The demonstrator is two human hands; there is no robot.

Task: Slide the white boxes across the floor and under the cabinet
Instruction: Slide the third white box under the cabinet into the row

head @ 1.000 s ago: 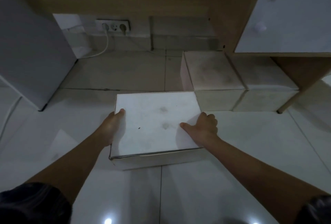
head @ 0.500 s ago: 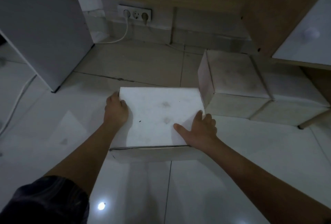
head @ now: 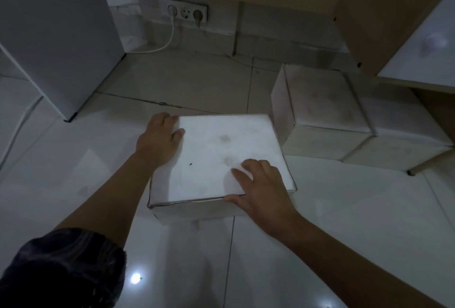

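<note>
A flat white box (head: pixel 216 157) lies on the tiled floor in the middle of the head view. My left hand (head: pixel 158 139) presses on its far left corner, fingers curled over the top edge. My right hand (head: pixel 262 186) lies flat on its near right corner, fingers spread. The box's far right corner touches another white box (head: pixel 320 101) that sits partly under the wooden cabinet (head: pixel 369 12). A third white box (head: pixel 403 130) lies to the right of that one, beneath the cabinet's white door (head: pixel 423 49).
A grey appliance (head: pixel 54 32) stands at the left. A wall socket (head: pixel 183 11) with a white cable (head: pixel 162 47) plugged in sits on the back wall under the wooden top. Bare floor tiles (head: pixel 187 81) lie between the appliance and the boxes. The cabinet leg (head: pixel 428 162) stands at the right.
The box has slid forward and rightward, closing on the box under the cabinet. My left hand moved up toward the box's far corner; my right hand shifted to the near edge.
</note>
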